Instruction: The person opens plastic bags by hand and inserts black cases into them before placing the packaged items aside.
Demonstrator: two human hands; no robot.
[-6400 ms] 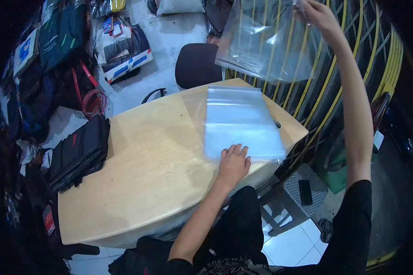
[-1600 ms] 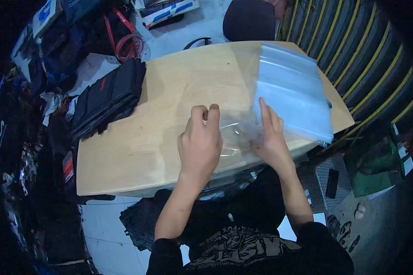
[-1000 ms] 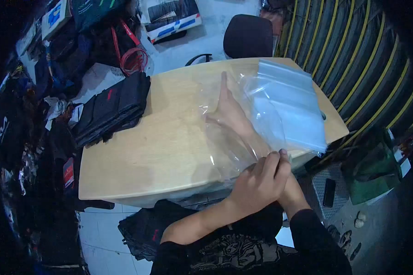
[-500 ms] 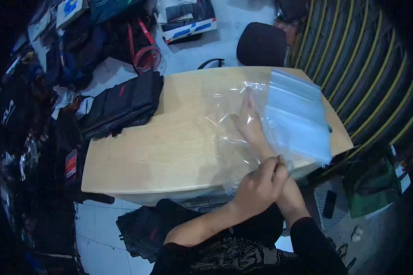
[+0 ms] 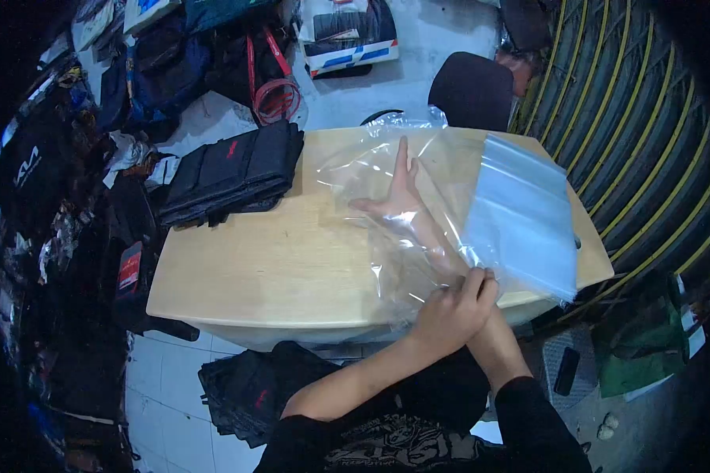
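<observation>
A clear plastic bag (image 5: 355, 169) is spread over the wooden table (image 5: 252, 276). My right hand (image 5: 398, 197) reaches inside it, fingers stretched and thumb apart, seen through the film. Crossing over my right forearm, my left hand (image 5: 457, 311) pinches the bag's edge near the table's front. To the right lies a stack of clear plastic bags (image 5: 521, 221), partly beneath the spread bag's side. Folded black fabric bags (image 5: 233, 169) with a small red mark rest at the table's left end.
More folded black bags (image 5: 252, 390) lie at my lap. A grey stool (image 5: 556, 363) with a phone (image 5: 566, 370) stands at the right, near a green bag (image 5: 639, 347). A dark chair (image 5: 473, 87) is behind the table; a folding gate (image 5: 647, 134) is at the back right.
The bag was lifted off the stack and brought over the table. My right hand has gone inside it and reached forward, while my left hand has crossed over to pinch its edge. The view has shifted.
</observation>
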